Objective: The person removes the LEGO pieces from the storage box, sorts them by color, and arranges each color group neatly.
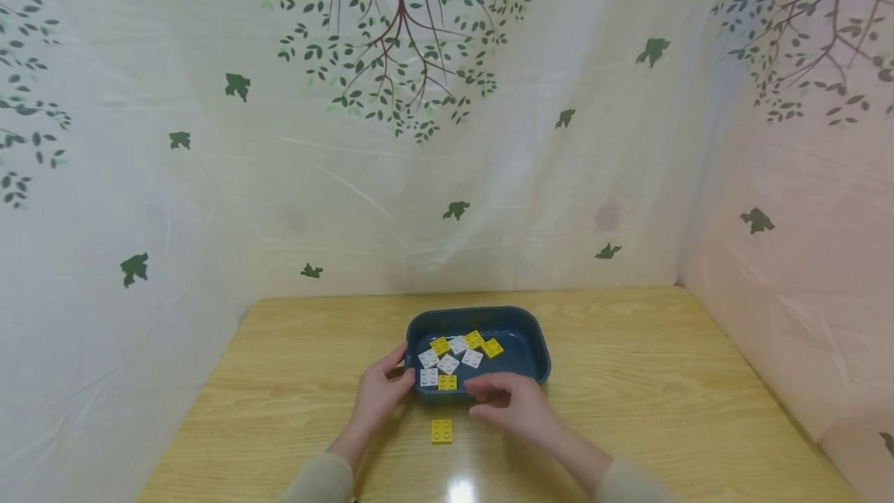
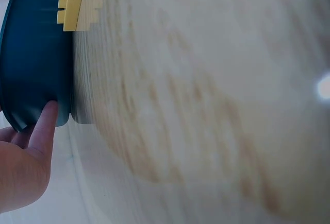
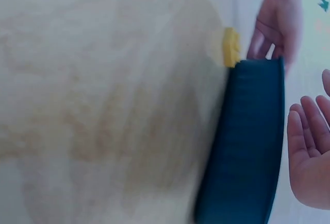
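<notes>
A dark blue tray [image 1: 520, 348] stands on the table with several white bricks [image 1: 448, 364] and several yellow bricks [image 1: 492, 348] lying loose inside. My left hand [image 1: 380, 390] holds the tray's left end, its thumb [image 2: 46, 126] against the near wall in the left wrist view. Over the near rim, toward the right, hovers my right hand [image 1: 517, 406]; its fingers are slightly bent with nothing between them. In the right wrist view this hand [image 3: 312, 157] is beside the tray's upper edge. One yellow brick [image 1: 441, 431] lies studs up on the table, just in front of the tray.
The wooden table [image 1: 628, 379] extends to both sides of the tray. A pale sheet [image 1: 391, 208] printed with branches and leaves hangs behind it and at both sides. Light reflects off the table's near edge.
</notes>
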Demonstrator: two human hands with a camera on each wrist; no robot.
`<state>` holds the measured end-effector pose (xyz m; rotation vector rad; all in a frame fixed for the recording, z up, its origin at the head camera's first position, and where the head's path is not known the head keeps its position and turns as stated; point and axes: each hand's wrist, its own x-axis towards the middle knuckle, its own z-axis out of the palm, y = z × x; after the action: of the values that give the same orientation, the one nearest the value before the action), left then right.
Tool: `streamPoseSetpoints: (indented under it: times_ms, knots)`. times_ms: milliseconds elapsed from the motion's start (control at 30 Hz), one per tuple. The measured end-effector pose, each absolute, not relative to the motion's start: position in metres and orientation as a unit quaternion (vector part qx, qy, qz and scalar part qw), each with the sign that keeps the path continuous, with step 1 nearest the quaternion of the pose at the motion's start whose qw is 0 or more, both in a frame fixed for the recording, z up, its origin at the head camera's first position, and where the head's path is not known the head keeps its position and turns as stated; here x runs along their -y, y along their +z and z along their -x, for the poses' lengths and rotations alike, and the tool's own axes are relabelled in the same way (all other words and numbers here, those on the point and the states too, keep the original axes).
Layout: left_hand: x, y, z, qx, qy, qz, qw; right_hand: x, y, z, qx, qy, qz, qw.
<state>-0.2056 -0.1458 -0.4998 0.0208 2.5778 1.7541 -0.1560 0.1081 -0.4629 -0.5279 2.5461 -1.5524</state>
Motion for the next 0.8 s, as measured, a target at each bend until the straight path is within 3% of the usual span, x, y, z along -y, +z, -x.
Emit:
streamPoseSetpoints:
  times_ms: [800]
  knots:
    - [0.151,-0.503,0.22,-0.821,0.57,-0.022,0.022,-0.105,-0.458,0.22,-0.866,-0.462,0.18,0.059]
